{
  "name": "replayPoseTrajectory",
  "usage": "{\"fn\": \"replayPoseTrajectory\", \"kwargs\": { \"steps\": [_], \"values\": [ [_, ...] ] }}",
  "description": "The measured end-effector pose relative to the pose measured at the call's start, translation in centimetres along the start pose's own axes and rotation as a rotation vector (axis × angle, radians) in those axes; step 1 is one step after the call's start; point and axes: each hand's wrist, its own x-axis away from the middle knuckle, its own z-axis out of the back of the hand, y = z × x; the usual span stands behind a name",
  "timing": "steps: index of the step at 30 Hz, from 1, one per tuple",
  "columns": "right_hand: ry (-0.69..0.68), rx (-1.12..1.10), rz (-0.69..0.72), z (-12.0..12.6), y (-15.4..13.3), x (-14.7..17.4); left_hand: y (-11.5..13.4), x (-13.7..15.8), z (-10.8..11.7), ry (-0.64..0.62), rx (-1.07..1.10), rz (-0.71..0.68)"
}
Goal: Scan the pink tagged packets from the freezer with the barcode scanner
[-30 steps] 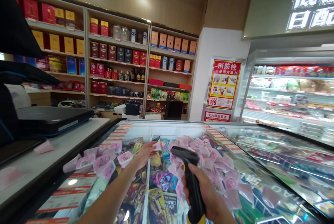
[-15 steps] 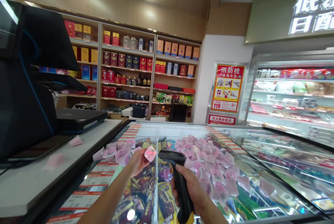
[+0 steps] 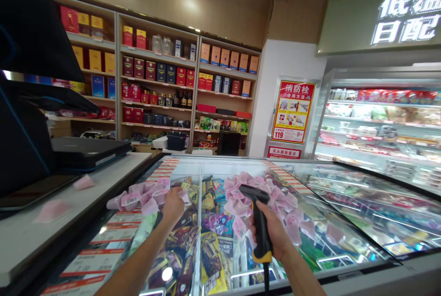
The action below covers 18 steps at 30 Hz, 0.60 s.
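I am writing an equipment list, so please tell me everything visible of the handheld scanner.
The handheld scanner is black with a yellow foot, plastic by its look. A black cord leaves the foot and runs out of view. The right hand's grip wraps its handle, which tilts slightly; the head points to the picture's left, in front of the pink pieces. Whether it touches them is unclear.

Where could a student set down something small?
Bare room shows on the white counter, nearer than its two pink pieces, and on the glass top between the smaller pink heap and the larger pink heap. It is crowded around the scanner, and just left of the left hand, where these heaps lie.
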Motion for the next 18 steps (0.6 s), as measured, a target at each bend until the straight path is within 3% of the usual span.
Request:
{"fn": "replayPoseTrajectory", "kwargs": {
  "steps": [4,9,13,15,18],
  "values": [
    [0.029,-0.003,-0.03,1.0,-0.4,0.6,2.9,1.8,-2.6,-0.059,-0.026,-0.171],
    [0.026,-0.007,-0.006,1.9,0.0,0.9,6.5,5.8,-6.3,-0.415,0.029,-0.316],
    [0.006,-0.004,0.019,2.4,0.5,0.7,7.5,8.7,-6.9,-0.659,0.099,-0.415],
    [-0.007,-0.009,0.022,2.2,0.8,0.6,7.2,9.1,-6.9,-0.688,0.124,-0.394],
    [-0.028,-0.028,-0.013,1.6,1.2,0.7,6.0,8.2,-6.7,-0.617,0.149,-0.26]
  ]
}}
